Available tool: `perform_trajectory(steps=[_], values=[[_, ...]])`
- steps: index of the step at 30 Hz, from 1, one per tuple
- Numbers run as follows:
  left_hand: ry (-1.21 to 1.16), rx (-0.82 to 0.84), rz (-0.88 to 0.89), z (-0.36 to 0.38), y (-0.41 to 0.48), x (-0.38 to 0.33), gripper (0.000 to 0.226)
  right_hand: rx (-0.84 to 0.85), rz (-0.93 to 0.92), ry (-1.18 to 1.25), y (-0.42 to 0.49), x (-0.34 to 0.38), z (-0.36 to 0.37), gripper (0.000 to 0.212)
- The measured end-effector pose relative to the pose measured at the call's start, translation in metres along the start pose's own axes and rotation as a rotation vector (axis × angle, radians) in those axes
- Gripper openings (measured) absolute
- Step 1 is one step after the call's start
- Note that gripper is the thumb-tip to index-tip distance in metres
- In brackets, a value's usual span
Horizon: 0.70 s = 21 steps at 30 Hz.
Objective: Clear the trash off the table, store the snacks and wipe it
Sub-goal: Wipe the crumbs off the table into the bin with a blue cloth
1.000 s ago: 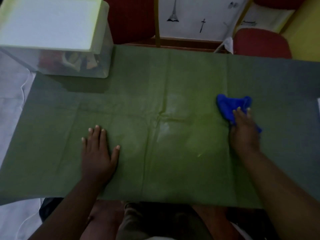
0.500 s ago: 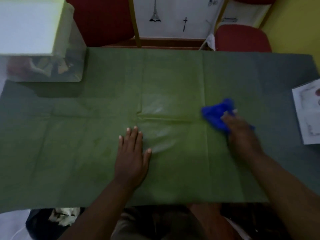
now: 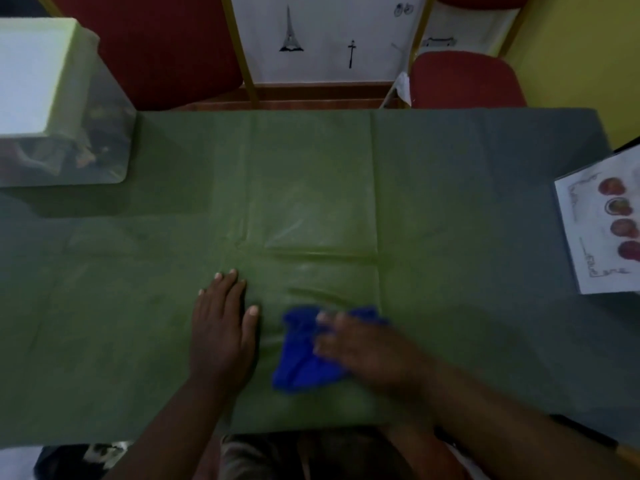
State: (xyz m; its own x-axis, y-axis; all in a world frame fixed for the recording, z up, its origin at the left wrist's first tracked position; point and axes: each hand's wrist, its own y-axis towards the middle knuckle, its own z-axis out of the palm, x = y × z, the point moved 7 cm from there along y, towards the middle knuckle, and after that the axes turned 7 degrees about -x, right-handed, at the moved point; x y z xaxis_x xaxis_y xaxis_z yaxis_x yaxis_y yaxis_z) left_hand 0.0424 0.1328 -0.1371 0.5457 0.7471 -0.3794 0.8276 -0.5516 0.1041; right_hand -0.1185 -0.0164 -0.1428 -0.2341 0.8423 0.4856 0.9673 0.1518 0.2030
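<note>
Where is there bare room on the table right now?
Bare green cover: the far strip between the clear bin and the printed sheet, and the near-left part beside the left hand. Crowded near centre, where the right hand presses the blue cloth.

Red chairs (image 3: 464, 81) against a yellow wall (image 3: 571, 57).

One crumpled blue cloth (image 3: 304, 355). One table under a green cover (image 3: 450, 168). One clear plastic box with a pale lid (image 3: 104, 150). One printed white sheet (image 3: 588, 237). Two red padded chairs (image 3: 156, 46) (image 3: 464, 81). Two hands: left hand (image 3: 221, 334), right hand (image 3: 367, 348).
</note>
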Motion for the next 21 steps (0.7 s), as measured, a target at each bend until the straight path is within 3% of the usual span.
perform_trajectory(steps=[1, 5, 8, 9, 11, 13, 15, 16, 17, 19, 21], values=[[0.016, 0.004, 0.007, 0.001, 0.0, 0.0, 0.053, -0.094, 0.119, -0.091, 0.003, -0.047, -0.031, 0.032], [0.064, 0.0, -0.002, 0.003, 0.0, -0.003, 0.054, -0.23, 0.897, -0.3, -0.015, -0.213, -0.145, 0.046], [0.1, -0.026, -0.018, -0.001, 0.005, -0.009, 0.049, -0.394, 1.112, -0.336, -0.001, -0.249, -0.159, 0.044], [0.099, -0.042, -0.038, -0.004, 0.009, -0.009, 0.047, -0.348, 1.173, -0.38, 0.017, -0.238, -0.139, 0.042], [0.067, -0.073, -0.077, -0.011, 0.019, -0.012, 0.045, -0.391, 1.025, -0.334, 0.068, -0.179, -0.096, 0.041], [0.012, -0.109, -0.104, -0.016, 0.027, -0.013, 0.047, -0.386, 0.65, -0.183, 0.122, -0.097, -0.036, 0.036], [-0.024, -0.149, -0.141, -0.019, 0.034, -0.007, 0.055, -0.102, 0.094, -0.183, 0.153, -0.011, 0.02, 0.04], [-0.025, -0.163, -0.145, -0.019, 0.037, -0.002, 0.058, 0.077, -0.065, -0.17, 0.151, -0.001, 0.036, 0.042], [-0.019, -0.163, -0.135, -0.018, 0.036, 0.001, 0.061, 0.097, -0.152, -0.131, 0.151, -0.001, 0.033, 0.041], [0.001, -0.118, -0.101, -0.011, 0.037, 0.012, 0.067, -0.014, -0.108, -0.038, 0.164, -0.04, 0.001, 0.037], [0.074, -0.026, -0.071, 0.0, 0.031, 0.018, 0.071, -0.179, 0.212, -0.049, 0.174, -0.11, -0.057, 0.034]])
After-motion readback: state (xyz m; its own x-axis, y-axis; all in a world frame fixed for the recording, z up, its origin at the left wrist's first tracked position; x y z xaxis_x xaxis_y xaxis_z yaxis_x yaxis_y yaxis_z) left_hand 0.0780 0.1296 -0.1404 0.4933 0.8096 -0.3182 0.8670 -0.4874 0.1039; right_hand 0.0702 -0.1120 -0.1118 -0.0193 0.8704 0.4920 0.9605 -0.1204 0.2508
